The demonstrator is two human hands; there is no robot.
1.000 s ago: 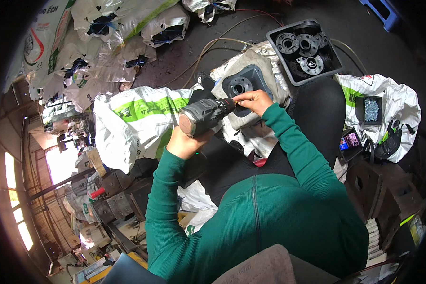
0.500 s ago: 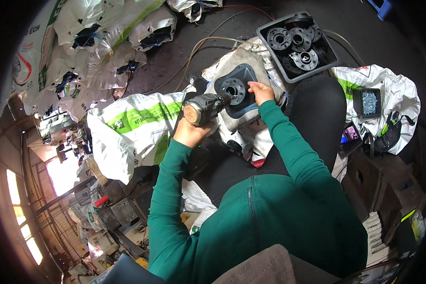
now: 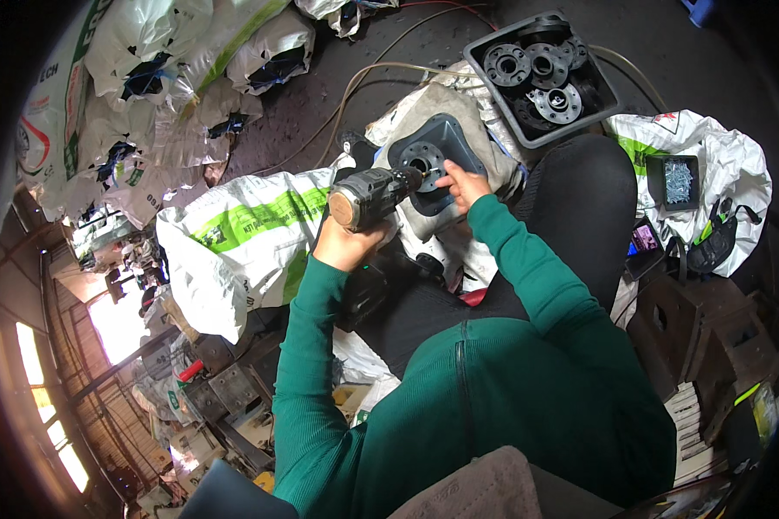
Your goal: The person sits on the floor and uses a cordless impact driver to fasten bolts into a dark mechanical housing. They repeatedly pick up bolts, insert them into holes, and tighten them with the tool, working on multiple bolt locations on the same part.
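My left hand (image 3: pixel 352 242) grips a cordless drill (image 3: pixel 365 197), its chuck end pointing at a dark round flange (image 3: pixel 419 159) with a ring of holes. That flange sits in the recess of a dark blue-grey moulded part (image 3: pixel 442 138), which lies on a pale cloth-like covering between my legs. My right hand (image 3: pixel 466 187) is at the flange's right edge, close to the drill's tip. Its fingers are bent together, and anything small between them is hidden from me.
A grey bin (image 3: pixel 604 111) of similar flanges stands at the far right. Nearer on the right, a small black tray (image 3: pixel 677 203) of screws lies on a white sack (image 3: pixel 736 160) beside a phone (image 3: pixel 642 240). A hose (image 3: pixel 355 84) crosses the floor; filled bags (image 3: pixel 169 52) stand far left.
My right hand has moved slightly left and down, closer to the drill's tip, and its fingers now bend toward it. The drill remains in my left hand, nearly in place.
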